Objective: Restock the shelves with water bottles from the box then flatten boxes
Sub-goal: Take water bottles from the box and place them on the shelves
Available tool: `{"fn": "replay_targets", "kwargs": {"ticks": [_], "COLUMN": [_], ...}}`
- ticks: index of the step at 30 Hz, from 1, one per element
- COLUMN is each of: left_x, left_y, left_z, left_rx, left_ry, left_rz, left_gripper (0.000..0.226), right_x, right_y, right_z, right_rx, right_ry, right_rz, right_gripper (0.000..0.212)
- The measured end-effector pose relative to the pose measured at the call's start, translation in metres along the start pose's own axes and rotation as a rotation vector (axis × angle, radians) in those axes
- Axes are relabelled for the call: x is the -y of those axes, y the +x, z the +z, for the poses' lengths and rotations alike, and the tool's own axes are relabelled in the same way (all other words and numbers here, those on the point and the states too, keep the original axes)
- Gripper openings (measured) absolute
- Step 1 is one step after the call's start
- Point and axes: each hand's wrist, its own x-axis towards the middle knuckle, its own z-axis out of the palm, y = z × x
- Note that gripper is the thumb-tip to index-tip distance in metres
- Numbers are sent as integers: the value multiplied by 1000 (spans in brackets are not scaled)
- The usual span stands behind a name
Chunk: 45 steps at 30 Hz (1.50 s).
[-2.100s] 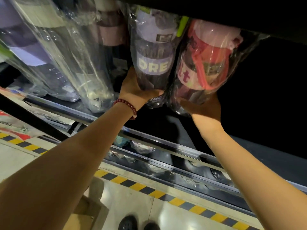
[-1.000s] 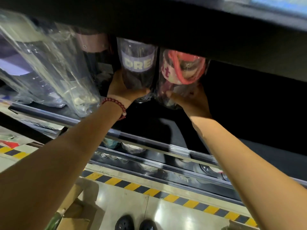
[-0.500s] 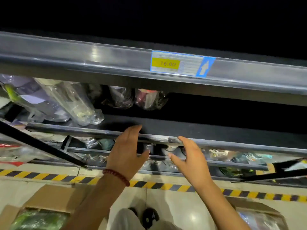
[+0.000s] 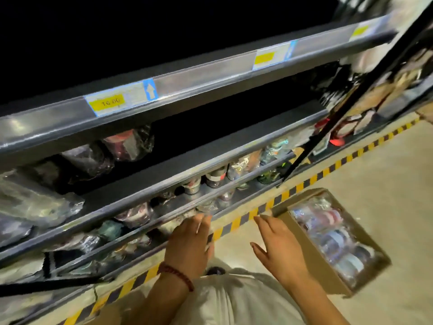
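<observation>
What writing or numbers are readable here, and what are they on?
"16.00": on the yellow patch of the price tag on the upper shelf rail; a white up-arrow on blue sits beside it.
Second price tag further right: blurred, unreadable.
Third yellow tag: blurred, unreadable.
Labels on the bottles in the box: too blurred to read.

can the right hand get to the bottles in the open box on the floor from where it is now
Probably yes. The right hand is open and holds nothing, the cardboard box lies just to its right with its top open, and the wrapped bottles lie exposed. Nothing shows between them.
</observation>
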Motion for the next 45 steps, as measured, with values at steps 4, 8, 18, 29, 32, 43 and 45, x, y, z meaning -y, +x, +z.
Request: {"fn": "replay_targets", "kwargs": {"ticks": [4,8,18,29,32,43,45], "left_x": [-3,-10,-56,-225,-294,-460,-468], "left_y": [-6,-14,-4,91,126,240,261], "left_z": [5,5,39,107,129,255,298], "left_rx": [77,139,290,493,559,778,814], "left_ry": [3,-20,-12,125,123,86,81], "left_rz": [206,209,342,511,536,410,357], "left_gripper": [92,78,53,63,66,71,69], "right_x": [12,24,8,-150,-230,-469,-501], "right_y": [-37,-75,-159,-197,-201,-195,-189], "right_z": [1,12,29,31,18,56,91], "right_rx": [-61,-88,-123,-94,-111,5,24], "right_ry": [-11,-8,72,226,267,386,450], "right_rz": [126,251,562,811,856,954,982], "right_gripper": [66,66,60,58,59,57,54]}}
